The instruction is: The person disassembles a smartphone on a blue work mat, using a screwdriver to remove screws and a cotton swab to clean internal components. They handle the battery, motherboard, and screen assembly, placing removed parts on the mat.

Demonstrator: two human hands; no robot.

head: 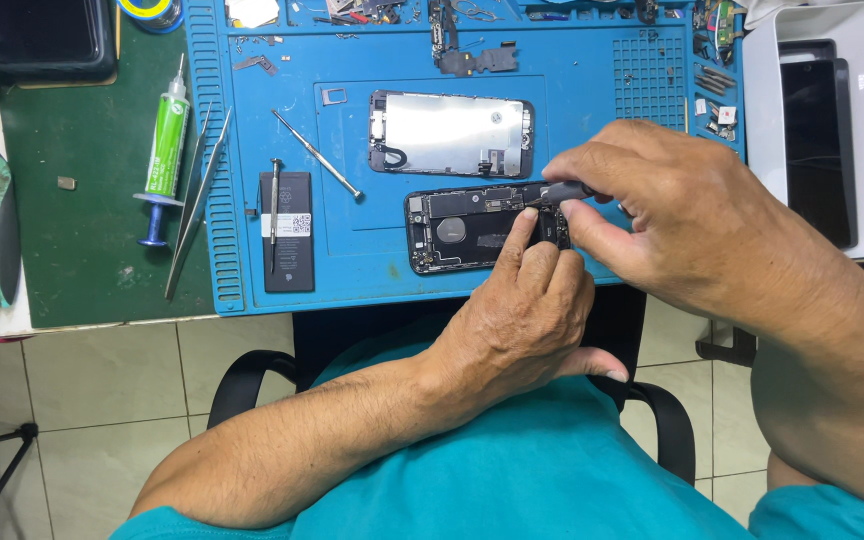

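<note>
Hands meet over the opened phone body (477, 230), which lies on the blue work mat (572, 80) near its front edge, a little right of the middle. I see my left hand (527, 320) reaching up from below with fingers curled together, the index fingertip pressing on the right end of the phone body to steady it. My right hand (672, 210) comes in from the right side and pinches a black-handled screwdriver (557, 192) between thumb and fingers; its tip sits over the upper right part of the phone body, though I cannot tell exactly which spot it touches.

Just behind the phone body lies the detached screen panel (450, 134), face down with its shiny backing up. Toward the mat's left side a black battery (287, 232) lies flat with a second screwdriver (274, 210) resting across it, and a thin metal pry tool (316, 154) lies diagonally between battery and screen panel. Off the mat's left edge, on the green desk, I see tweezers (195, 205) and a green glue syringe (164, 150). Small parts crowd the mat's back edge and right back corner.
</note>
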